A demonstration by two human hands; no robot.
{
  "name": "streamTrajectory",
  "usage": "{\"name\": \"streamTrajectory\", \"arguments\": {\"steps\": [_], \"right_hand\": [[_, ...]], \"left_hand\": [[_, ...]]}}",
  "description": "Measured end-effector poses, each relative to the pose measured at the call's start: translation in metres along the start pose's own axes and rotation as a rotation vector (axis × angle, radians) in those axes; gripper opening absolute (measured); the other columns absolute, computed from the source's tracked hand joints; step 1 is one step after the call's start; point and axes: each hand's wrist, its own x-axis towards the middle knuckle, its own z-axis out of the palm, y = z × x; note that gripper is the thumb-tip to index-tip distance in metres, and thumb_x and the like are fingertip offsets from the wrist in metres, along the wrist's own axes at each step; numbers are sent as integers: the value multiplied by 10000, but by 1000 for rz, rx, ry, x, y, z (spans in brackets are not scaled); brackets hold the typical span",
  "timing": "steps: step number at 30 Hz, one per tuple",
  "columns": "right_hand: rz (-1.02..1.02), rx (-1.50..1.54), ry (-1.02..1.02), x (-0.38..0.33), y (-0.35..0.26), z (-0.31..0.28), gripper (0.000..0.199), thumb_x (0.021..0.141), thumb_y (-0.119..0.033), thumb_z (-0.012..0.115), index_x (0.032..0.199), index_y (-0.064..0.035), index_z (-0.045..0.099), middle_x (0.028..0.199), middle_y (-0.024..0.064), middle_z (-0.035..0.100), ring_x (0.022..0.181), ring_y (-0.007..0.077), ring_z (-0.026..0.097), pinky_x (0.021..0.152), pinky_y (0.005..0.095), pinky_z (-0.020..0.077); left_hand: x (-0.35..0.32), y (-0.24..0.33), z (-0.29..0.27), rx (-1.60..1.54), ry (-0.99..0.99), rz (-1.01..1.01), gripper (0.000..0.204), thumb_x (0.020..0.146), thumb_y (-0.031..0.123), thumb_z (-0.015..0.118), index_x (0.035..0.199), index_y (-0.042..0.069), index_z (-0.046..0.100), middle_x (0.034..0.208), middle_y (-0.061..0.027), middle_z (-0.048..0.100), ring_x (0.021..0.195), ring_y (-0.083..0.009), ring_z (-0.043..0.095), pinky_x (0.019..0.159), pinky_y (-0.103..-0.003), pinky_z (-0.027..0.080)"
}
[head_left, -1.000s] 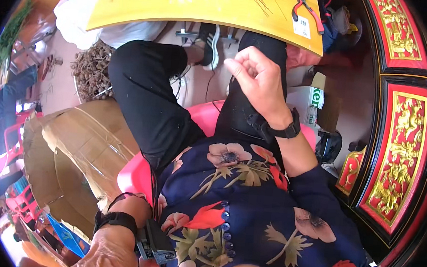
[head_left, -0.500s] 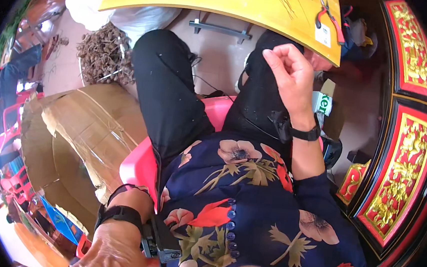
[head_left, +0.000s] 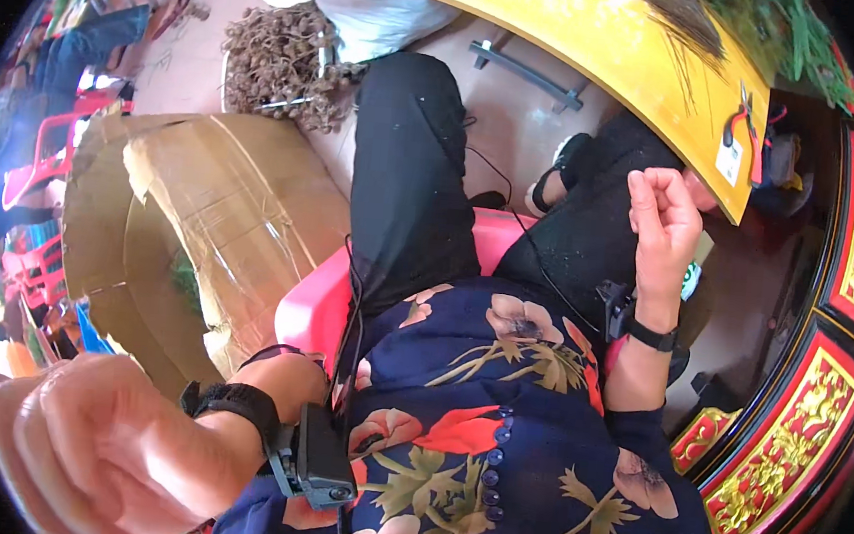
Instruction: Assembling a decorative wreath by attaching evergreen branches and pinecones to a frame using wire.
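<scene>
The person was seated on a pink chair (head_left: 309, 303), away from the work. The right hand (head_left: 663, 220) was raised just below the edge of the yellow surface (head_left: 566, 27), fingers curled loosely inward; whether anything small was pinched in it could not be told. The left hand (head_left: 91, 451) was down at the person's side, closed in a loose fist with nothing visible in it. On the surface lay a bundle of dark stems (head_left: 682, 16) and red-handled pliers (head_left: 744, 121), neither being touched. Judged from this, no handling was under way; the stems and pliers lay untouched.
</scene>
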Motion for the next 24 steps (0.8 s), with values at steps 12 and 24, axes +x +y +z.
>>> {"name": "streamTrajectory", "arguments": {"steps": [12, 24], "right_hand": [[12, 9, 17, 0, -7, -2, 128, 887, -74, 627, 796, -61, 538, 658, -103, 442, 584, -17, 369, 510, 164, 271], [10, 76, -50, 1, -16, -5, 165, 872, -92, 647, 781, -28, 526, 600, -66, 446, 553, -1, 364, 498, 181, 291]], "left_hand": [[9, -70, -2, 141, 172, -391, 224, 921, 197, 542, 762, 85, 431, 490, 44, 361, 363, -71, 281, 435, -238, 232], [109, -216, -83, 1128, -434, -682, 221, 868, 234, 651, 947, 38, 585, 750, 1, 547, 651, -75, 520, 586, -208, 391]]}}
